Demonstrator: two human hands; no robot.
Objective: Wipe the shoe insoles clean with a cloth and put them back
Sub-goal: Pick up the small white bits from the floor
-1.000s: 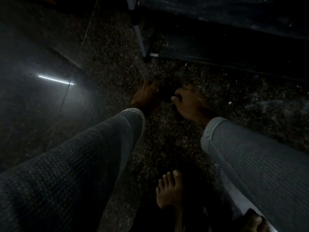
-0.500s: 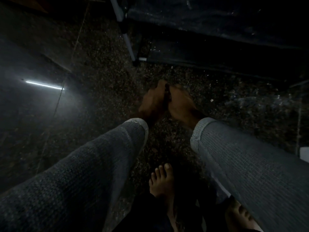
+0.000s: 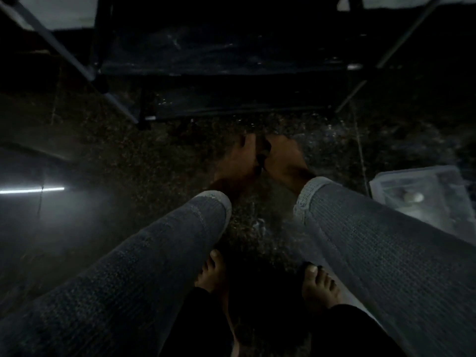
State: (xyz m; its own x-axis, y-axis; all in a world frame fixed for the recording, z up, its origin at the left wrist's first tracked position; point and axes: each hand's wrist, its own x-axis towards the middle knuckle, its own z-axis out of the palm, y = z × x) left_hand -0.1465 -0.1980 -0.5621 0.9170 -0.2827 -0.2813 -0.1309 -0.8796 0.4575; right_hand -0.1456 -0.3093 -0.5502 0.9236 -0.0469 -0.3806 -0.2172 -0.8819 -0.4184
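Head cam is super dark, but both hands, left hand and right hand, meet at 12 o'clock over something small and dark, grip impossible to tell, no insole or cloth clearly visible, so probably mid-fetch; next move needs finding them.

The picture is dark. The left hand and the right hand meet over the speckled floor, with something small and dark between them. A clear plastic container lies right. Two bare feet stand near.
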